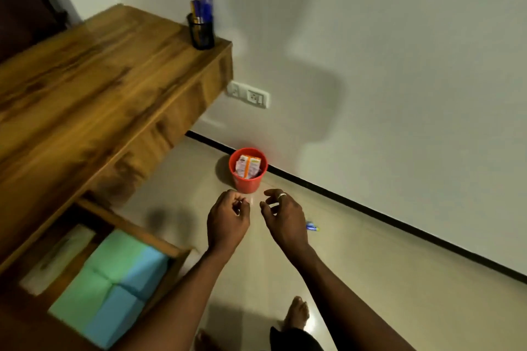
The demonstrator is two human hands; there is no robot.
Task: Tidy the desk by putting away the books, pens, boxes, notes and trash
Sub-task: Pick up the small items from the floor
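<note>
A red bin [247,183] stands on the floor by the wall, with an orange and white box [248,166] and paper in it. My left hand [228,218] and my right hand [282,215] hover side by side just in front of the bin, fingers loosely curled, nothing held. A black mesh pen holder [201,33] with blue pens stands on the far corner of the wooden desk [85,88]. An open drawer [168,245] under the desk holds green and blue pads [114,285].
A small blue and white scrap [312,227] lies on the floor to the right of my right hand. A wall socket [248,94] sits below the desk corner. My bare feet [296,313] are on the tiled floor.
</note>
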